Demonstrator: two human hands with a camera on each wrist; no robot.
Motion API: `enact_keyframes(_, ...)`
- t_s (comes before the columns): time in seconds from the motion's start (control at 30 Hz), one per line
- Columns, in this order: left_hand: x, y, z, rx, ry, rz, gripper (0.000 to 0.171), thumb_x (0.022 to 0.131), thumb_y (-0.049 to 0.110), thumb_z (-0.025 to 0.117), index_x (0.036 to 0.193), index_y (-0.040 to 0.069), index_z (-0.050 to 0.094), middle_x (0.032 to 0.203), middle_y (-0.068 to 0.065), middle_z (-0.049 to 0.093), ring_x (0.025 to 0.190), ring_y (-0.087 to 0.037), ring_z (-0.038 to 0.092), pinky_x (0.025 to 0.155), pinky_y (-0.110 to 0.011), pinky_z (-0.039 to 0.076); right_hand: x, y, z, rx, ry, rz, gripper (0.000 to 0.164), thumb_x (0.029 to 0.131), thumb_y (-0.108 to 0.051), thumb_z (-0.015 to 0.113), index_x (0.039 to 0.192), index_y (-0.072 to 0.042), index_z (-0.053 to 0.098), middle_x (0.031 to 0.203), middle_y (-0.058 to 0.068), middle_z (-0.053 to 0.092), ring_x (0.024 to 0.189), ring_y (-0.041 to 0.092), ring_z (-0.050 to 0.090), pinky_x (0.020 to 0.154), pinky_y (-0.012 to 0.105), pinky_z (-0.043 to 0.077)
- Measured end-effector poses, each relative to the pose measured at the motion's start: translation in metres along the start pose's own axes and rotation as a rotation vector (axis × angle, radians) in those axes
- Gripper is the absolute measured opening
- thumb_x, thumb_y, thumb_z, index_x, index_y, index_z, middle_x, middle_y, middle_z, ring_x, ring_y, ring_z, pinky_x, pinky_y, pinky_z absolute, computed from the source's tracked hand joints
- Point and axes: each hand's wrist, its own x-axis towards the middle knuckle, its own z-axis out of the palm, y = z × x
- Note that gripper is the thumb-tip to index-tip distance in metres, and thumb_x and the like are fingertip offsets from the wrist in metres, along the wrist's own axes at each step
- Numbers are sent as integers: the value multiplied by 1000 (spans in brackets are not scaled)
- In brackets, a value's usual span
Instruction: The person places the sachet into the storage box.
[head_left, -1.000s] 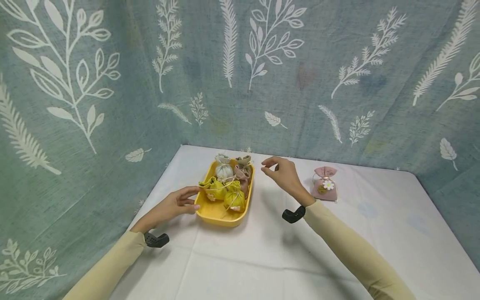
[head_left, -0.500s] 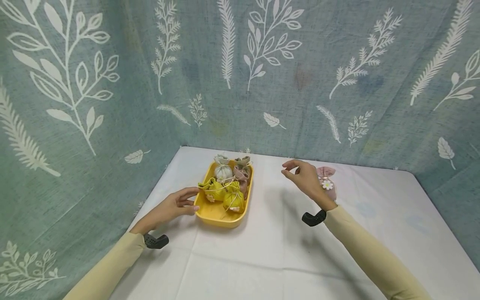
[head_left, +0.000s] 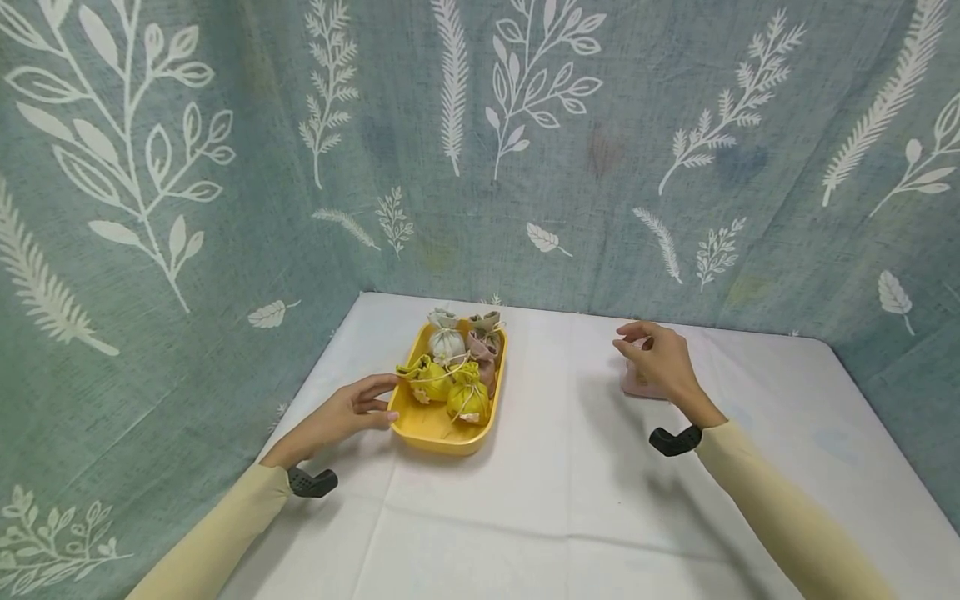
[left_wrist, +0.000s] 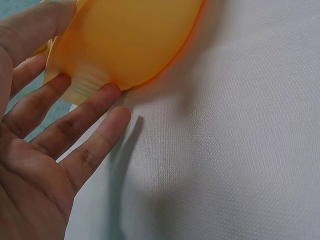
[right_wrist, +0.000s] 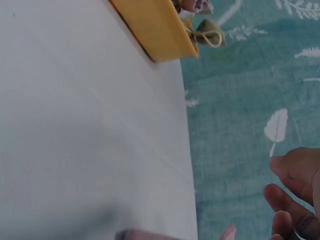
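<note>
A yellow plastic tray (head_left: 433,442) holds several small drawstring pouches: a yellow pouch (head_left: 431,385) at the left, another yellow one nearer the front, a pale grey pouch (head_left: 446,340) and brownish-pink ones behind. My left hand (head_left: 341,421) is at the tray's left side, its loosely bent fingertips against the outer wall; the left wrist view shows the palm and outstretched fingers (left_wrist: 82,117). Over a pink pouch (head_left: 636,387) on the table my right hand (head_left: 663,358) hovers, thumb and fingers loosely bent with nothing between them. The hand hides most of that pouch.
A white cloth covers the table (head_left: 525,500). Behind it and along its left side hangs a blue-green curtain (head_left: 555,200) with white leaf prints. A black wrist device (head_left: 675,440) sits on my right wrist, a matching one on my left.
My right hand has moved right, away from the tray's side, and now overlaps the pink pouch in the head view. The left hand and tray have stayed in place.
</note>
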Motion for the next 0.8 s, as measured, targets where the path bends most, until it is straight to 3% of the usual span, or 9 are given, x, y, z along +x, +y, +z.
enact_keyframes(0.27,2,0,0,6,12,-21,71,92,42,78,154,27,45,158,-3,45,133,-33,54,104,-49,51,-8,16,-22,-5,21,26,36,100,-39,70,116,-7,74,106,13,72,92,28,61,78,40,49)
enact_keyframes(0.57,0,-2,3,-14,9,-36,70,94,35,78,155,25,43,159,-6,43,135,-36,52,103,-47,52,-21,40,-32,-77,72,84,30,101,-30,70,114,-4,71,107,17,69,91,30,59,73,40,47)
enact_keyframes(0.8,3,-4,2,-36,6,-35,72,94,33,78,156,23,42,161,-7,41,135,-36,52,101,-43,54,-23,58,-36,-68,38,206,45,100,-45,67,112,-1,69,111,21,67,99,35,60,76,42,49)
